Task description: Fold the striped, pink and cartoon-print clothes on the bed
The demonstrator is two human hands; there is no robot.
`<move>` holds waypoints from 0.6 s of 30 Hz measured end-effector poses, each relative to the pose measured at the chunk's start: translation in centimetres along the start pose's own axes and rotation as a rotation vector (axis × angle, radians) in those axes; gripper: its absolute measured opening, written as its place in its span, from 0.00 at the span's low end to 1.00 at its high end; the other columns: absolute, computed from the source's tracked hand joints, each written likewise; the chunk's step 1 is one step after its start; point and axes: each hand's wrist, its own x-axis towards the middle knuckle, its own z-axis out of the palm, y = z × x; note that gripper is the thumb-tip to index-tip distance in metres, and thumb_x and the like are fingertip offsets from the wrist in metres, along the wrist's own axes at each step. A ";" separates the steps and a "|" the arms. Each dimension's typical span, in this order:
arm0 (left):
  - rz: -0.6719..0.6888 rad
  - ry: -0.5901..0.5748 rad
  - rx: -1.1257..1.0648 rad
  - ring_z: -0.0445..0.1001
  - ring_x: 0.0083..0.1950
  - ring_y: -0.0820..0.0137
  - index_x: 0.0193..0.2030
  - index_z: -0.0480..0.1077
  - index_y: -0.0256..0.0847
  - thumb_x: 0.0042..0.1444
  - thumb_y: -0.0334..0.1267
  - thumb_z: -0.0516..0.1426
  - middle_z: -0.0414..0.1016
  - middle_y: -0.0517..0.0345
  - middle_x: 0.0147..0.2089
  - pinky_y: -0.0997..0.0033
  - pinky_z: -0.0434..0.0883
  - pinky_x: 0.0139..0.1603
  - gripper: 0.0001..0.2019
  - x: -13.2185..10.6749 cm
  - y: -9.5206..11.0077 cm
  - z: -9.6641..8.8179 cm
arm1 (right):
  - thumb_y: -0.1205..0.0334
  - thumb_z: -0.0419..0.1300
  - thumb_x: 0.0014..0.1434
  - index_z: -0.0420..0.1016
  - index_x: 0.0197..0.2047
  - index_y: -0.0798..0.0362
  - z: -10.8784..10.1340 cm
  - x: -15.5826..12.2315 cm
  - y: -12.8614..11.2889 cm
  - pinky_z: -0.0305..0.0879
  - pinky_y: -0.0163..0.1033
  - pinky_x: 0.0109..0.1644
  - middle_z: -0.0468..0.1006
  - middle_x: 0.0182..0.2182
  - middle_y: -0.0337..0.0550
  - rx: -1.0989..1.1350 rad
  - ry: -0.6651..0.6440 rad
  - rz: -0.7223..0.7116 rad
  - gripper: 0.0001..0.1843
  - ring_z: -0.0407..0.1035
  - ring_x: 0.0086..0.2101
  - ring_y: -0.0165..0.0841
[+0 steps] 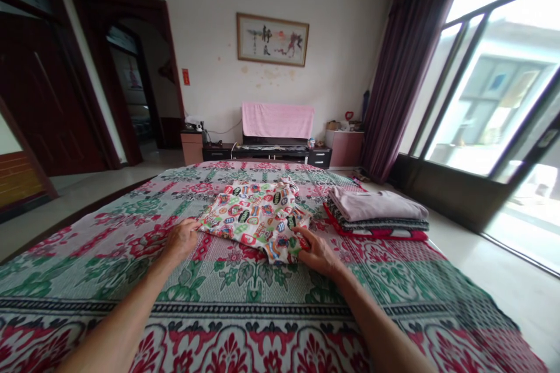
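A white shirt (251,215) with a colourful badge print lies spread on the floral cloth (188,297), its hem side to the left and a sleeve-like part at the lower right. My left hand (184,237) pinches the shirt's left corner between thumb and fingers. At the opposite end, my right hand (318,252) has its thumb and fingers closed on the fabric near the sleeve-like part. The fingertips of both hands are partly hidden by the cloth.
A stack of folded clothes (378,213), pale on top with dark and red layers below, sits right of my right hand. Beyond the cloth's far edge stands a low cabinet (321,157) with a pink towel (277,120) above it. A glass door (494,99) is at the right.
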 end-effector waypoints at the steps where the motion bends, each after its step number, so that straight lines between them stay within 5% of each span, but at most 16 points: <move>1: 0.003 0.000 0.007 0.75 0.45 0.64 0.34 0.77 0.38 0.45 0.31 0.48 0.78 0.50 0.43 0.69 0.69 0.51 0.17 0.0 0.1 -0.1 | 0.69 0.53 0.41 0.70 0.52 0.55 0.1 0.0 0.2 0.58 0.31 0.32 0.73 0.27 0.34 0.019 0.022 0.013 0.31 0.61 0.25 0.26; 13: 0.089 -0.004 0.045 0.74 0.45 0.64 0.34 0.76 0.39 0.52 0.39 0.47 0.77 0.49 0.41 0.68 0.69 0.49 0.16 -0.1 0.1 -0.1 | 0.62 0.65 0.41 0.70 0.48 0.53 0.3 0.6 -0.1 0.61 0.32 0.26 0.76 0.26 0.36 0.772 0.168 0.190 0.28 0.65 0.22 0.27; 18: 0.082 -0.029 0.058 0.74 0.45 0.65 0.36 0.75 0.40 0.52 0.39 0.47 0.77 0.51 0.43 0.70 0.68 0.50 0.16 -0.1 -0.2 0.1 | 0.59 0.66 0.43 0.66 0.54 0.50 -0.1 0.2 -0.7 0.68 0.37 0.32 0.79 0.29 0.37 1.028 -0.069 0.359 0.33 0.72 0.26 0.31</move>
